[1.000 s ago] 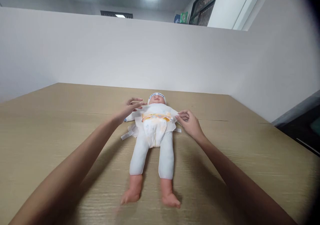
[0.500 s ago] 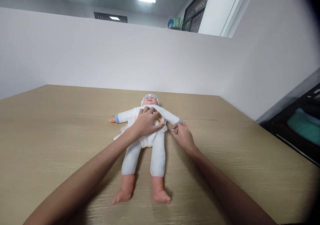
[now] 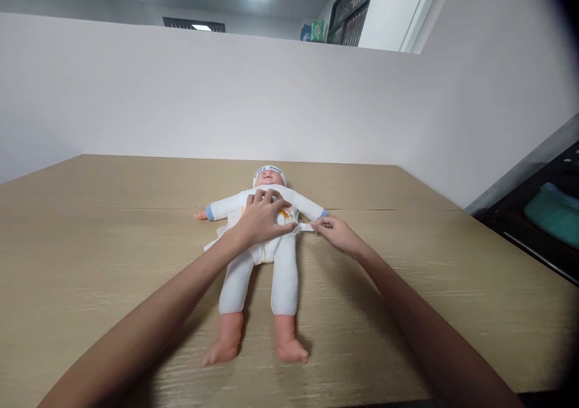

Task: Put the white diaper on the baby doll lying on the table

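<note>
Fingers point(image 3: 322, 222) of the right hand point(image 3: 337, 234) pinch the end of the diaper tab point(image 3: 306, 227), drawn taut out to the doll's side, just above the table point(image 3: 407, 311). The left hand point(image 3: 262, 218) lies flat on the diaper point(image 3: 266, 248) at the doll's point(image 3: 260, 251) belly, its fingers spread and pressing down, closed on nothing. The doll lies on its back mid-table, arms out, bare feet toward the camera, head in a cap point(image 3: 268, 171) toward the white wall point(image 3: 226, 94).

Risk, as I judge it: the tab is stretched well away from the waistband, so a hard pull could tear it or drag the diaper askew. If the left hand eases its pressure, the light doll may slide or roll toward the right. The loose flap point(image 3: 212, 243) on the far side could also slip out from under the body.
</note>
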`<state>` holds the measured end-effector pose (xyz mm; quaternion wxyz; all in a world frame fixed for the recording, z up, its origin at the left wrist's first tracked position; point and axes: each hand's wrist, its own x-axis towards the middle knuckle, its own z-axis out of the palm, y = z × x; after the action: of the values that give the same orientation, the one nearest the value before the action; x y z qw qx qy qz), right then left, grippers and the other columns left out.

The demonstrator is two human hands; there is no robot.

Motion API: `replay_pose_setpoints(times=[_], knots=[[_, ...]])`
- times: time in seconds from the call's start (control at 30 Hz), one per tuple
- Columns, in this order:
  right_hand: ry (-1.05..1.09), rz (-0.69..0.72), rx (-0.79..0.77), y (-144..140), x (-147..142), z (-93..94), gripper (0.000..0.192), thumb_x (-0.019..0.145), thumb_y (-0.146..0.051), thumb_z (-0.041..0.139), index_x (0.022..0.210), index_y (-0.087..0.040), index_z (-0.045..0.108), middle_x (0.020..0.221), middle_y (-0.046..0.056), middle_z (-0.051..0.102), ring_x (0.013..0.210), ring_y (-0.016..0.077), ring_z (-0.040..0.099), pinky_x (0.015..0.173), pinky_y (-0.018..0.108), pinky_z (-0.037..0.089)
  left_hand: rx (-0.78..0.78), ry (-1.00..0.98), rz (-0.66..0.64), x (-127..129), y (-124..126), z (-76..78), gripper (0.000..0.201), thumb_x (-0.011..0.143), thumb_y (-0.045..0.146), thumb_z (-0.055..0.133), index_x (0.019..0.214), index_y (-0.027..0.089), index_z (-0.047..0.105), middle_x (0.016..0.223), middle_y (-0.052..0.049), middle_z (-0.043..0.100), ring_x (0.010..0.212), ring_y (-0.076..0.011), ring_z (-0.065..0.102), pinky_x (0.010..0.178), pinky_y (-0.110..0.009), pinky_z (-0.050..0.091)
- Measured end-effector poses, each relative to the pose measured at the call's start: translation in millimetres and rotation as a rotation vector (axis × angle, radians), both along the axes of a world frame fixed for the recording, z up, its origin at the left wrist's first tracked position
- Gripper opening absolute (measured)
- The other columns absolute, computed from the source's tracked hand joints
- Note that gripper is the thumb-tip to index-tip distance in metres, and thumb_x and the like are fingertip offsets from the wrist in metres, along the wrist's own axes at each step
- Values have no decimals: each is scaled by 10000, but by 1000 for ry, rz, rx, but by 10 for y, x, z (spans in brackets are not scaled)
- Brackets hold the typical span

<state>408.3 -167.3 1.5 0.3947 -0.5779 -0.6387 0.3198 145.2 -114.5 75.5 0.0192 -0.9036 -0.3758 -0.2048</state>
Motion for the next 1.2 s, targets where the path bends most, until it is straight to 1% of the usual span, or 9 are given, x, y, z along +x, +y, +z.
replay_pose_setpoints(times=[0.1,0.2,0.37,0.53,0.63,0.77,0.93,1.07,1.2], knots=[[80,20,15,6,-39,105,674,815,-866,648,789,-195,588,775,12,563,737,188,525,703,299,389,9,7,28,10,-15,3,608,900,691,708,1367,303,737,1392,-109,639,1283,-395,498,1102,-570,413],[124,33,44,61,-135,215,654,821,-840,668,800,-192,586,798,15,577,757,184,523,727,301,395,15,6,35,15,-24,7,623,888,695,719,1375,305,727,1407,-102,631,1280,-394,502,1095,-572,421],[125,80,63,264,-395,380,555,856,-735,702,812,-187,627,830,24,647,787,191,572,749,303,418,17,-1,26,13,-14,-3,662,900,696,689,1418,284,684,1419,-102,625,1290,-398,500,1078,-577,427],[124,178,45,423,-612,448,419,908,-591,725,813,-188,660,792,14,664,728,177,596,674,284,414,8,-7,33,3,34,-35,674,887,669,690,1418,254,659,1449,-111,618,1292,-407,502,1071,-589,419],[158,182,58,413,-627,432,466,921,-634,714,801,-190,642,786,12,653,718,170,581,672,287,411,-5,-14,36,-9,67,-54,673,902,667,674,1449,277,633,1454,-115,609,1287,-411,499,1061,-587,417],[229,166,98,363,-626,353,581,895,-764,703,814,-194,630,783,10,617,719,170,536,686,299,409,-34,-24,14,-18,75,-44,647,927,664,659,1491,355,597,1450,-100,600,1299,-405,489,1055,-571,416],[296,154,116,384,-623,216,599,892,-805,675,841,-217,568,759,-13,557,684,163,490,667,298,399,-59,-36,-2,-21,49,-7,562,974,730,574,1402,376,659,1437,-84,602,1292,-400,483,1080,-604,393],[303,111,128,323,-419,116,623,884,-838,635,803,-231,518,682,-26,484,636,161,432,629,298,353,-70,-40,-18,-27,25,6,510,976,778,554,1260,403,752,1427,-69,606,1311,-401,478,1085,-609,383],[286,93,111,149,-134,6,640,873,-843,677,785,-233,501,662,-33,444,613,155,391,605,296,317,-61,-32,-7,-16,13,4,529,880,801,687,1243,425,769,1430,-68,602,1349,-418,459,1103,-621,375]])
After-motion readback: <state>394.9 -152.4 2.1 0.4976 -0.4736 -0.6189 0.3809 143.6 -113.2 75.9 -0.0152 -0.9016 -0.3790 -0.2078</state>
